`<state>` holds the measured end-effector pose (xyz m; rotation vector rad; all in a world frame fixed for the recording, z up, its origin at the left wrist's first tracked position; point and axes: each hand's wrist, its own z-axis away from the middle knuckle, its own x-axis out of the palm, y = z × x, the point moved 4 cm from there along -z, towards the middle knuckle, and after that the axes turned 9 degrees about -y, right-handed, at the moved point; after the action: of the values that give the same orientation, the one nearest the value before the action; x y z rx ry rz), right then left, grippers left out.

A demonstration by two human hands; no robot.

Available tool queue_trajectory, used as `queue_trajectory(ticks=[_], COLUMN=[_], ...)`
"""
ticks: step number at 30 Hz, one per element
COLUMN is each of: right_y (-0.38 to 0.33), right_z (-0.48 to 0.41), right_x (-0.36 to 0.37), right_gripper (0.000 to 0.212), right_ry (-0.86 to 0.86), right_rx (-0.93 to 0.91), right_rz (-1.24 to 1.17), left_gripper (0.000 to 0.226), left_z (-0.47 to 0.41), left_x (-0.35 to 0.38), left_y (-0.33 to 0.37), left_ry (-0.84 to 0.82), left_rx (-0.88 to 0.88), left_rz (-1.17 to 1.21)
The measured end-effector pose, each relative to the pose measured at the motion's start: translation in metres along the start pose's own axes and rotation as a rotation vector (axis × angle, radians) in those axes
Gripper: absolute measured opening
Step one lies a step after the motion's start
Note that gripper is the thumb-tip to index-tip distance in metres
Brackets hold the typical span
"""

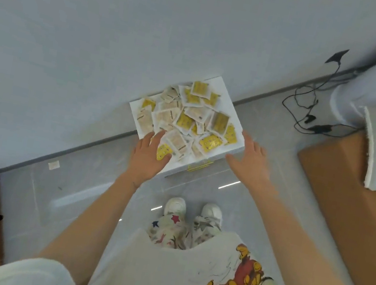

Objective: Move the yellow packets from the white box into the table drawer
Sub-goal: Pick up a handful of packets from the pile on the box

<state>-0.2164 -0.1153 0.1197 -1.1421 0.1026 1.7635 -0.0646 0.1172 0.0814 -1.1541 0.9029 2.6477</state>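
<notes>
Hands both reach down to the box (227, 99). L hand (149, 154) lies flat over its near-left corner, fingers straight, covering a few of the packets (186, 119); nothing pinched. R hand (252, 157) is spread at the right edge, thumb out; can't tell if it touches the box wall. The packets are heaped loose in the box, yellow mixed w/ pale ones, up to the rim. The box sits by the wall, prob. on the floor (198, 189), w/ a yellow latch (199, 167) on the near side. Shoes (175, 206) are just below it. Brown furniture (346, 208) stands at right, more at far left; a cable (321, 128) lies upper right. Drawer not in view.

Risks, my guess: lifting the box w/ flat hands and no real grip could tilt it and spill packets over the rim, since they're piled high & loose. Grabbing a handful instead prob. drags pale ones along w/ the yellow.
</notes>
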Motion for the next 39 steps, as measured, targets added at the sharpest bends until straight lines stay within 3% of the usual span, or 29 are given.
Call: queue_trajectory(ticks=[7, 13, 19, 25, 28, 34, 39], right_y=[-0.027, -0.030, -0.037, -0.050, -0.048, -0.041, -0.038], right_z=[-0.147, -0.271, -0.366, -0.401, -0.403, -0.391, -0.378], right_x=[0.045, 0.091, 0.119, 0.137, 0.139, 0.139, 0.144], right_gripper=[0.076, 0.080, 0.100, 0.114, 0.103, 0.055, 0.045], right_ry=[-0.077, -0.127, -0.228, -0.284, -0.262, -0.113, -0.106], right_rx=[-0.120, -0.129, -0.039, -0.006, -0.024, -0.194, -0.300], right_rz=[-0.084, -0.094, -0.096, -0.027, 0.010, -0.043, -0.122], left_gripper=[0.065, 0.071, 0.083, 0.089, 0.087, 0.081, 0.077], left_z=[-0.115, -0.193, -0.235, -0.256, -0.256, -0.255, -0.257], left_x=[0.048, 0.070, 0.084, 0.086, 0.087, 0.089, 0.085], left_y=[-0.020, -0.061, -0.105, -0.113, -0.112, -0.117, -0.117], left_ry=[0.021, 0.238, 0.329, 0.364, 0.363, 0.373, 0.374], left_rx=[-0.141, -0.293, -0.323, -0.374, -0.398, -0.423, -0.467], left_rz=[0.109, 0.269, 0.392, 0.510, 0.522, 0.595, 0.791])
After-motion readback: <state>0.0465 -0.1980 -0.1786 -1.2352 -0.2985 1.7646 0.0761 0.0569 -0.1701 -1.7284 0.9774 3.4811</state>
